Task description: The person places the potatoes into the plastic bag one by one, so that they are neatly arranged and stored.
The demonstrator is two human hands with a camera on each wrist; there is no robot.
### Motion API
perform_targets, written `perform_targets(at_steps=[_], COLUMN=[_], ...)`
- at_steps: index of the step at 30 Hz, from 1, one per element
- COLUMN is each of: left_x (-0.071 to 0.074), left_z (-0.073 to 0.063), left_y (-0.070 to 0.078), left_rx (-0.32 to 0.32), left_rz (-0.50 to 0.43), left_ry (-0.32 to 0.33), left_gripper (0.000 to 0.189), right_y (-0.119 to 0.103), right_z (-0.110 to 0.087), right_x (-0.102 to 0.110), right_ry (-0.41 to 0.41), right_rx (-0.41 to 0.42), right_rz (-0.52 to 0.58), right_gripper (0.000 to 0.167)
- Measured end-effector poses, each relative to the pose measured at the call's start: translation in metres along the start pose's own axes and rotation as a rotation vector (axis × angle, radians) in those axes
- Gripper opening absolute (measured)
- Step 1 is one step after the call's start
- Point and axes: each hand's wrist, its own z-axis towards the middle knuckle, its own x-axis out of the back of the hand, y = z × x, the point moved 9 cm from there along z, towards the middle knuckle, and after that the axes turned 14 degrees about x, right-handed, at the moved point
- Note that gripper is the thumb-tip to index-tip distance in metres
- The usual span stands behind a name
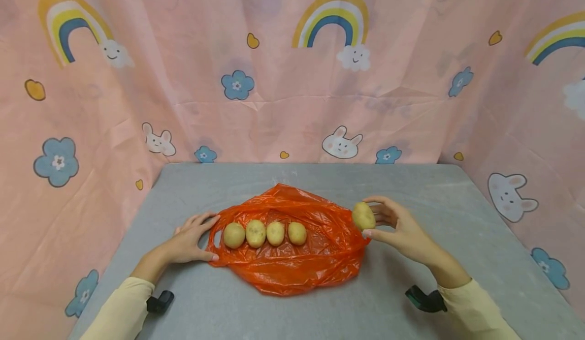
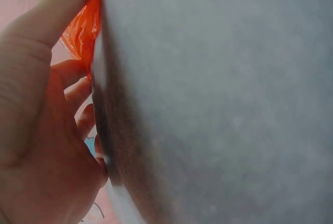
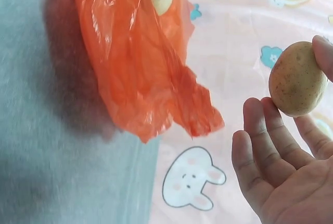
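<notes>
An orange-red plastic bag (image 1: pixel 292 274) lies spread on the grey table, with several potatoes (image 1: pixel 275 234) in a row on it. At the bag's left end, my left hand (image 1: pixel 189 241) rests with thumb and fingers spread apart, touching the handle edges. The left wrist view shows the thumb (image 2: pixel 57 13) against the red plastic. Over the bag's right end, my right hand (image 1: pixel 402 228) pinches another potato (image 1: pixel 363 216) between thumb and fingertips. In the right wrist view this potato (image 3: pixel 297 79) is held clear of the bag, while other fingers (image 3: pixel 252 156) extend loosely below it.
The grey table (image 1: pixel 219 309) extends around the bag on all sides. A pink curtain (image 1: pixel 283 121) with rainbows, rabbits and flowers stands behind the table and along both sides. Dark devices (image 1: pixel 425 299) are worn at both wrists.
</notes>
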Motion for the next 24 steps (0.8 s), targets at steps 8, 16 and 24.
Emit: perform_targets(at_steps=[8,16,24], left_x=[0.000,-0.001,-0.001], left_z=[0.000,0.000,0.001], left_y=[0.000,0.000,0.000], left_rx=[-0.005,-0.006,-0.010], left_rz=[0.001,0.008,0.009], left_ry=[0.008,0.006,0.010], left_gripper=[0.107,0.107,0.107], right_y=[0.006,0.009,0.015], right_z=[0.009,0.018,0.025], right_x=[-0.015,-0.035,-0.054], right_ry=[-0.022,-0.058,-0.095], right_rx=[-0.019,-0.008,-0.026], right_rz=[0.055,0.131,0.189], right_gripper=[0.054,0.053,0.055])
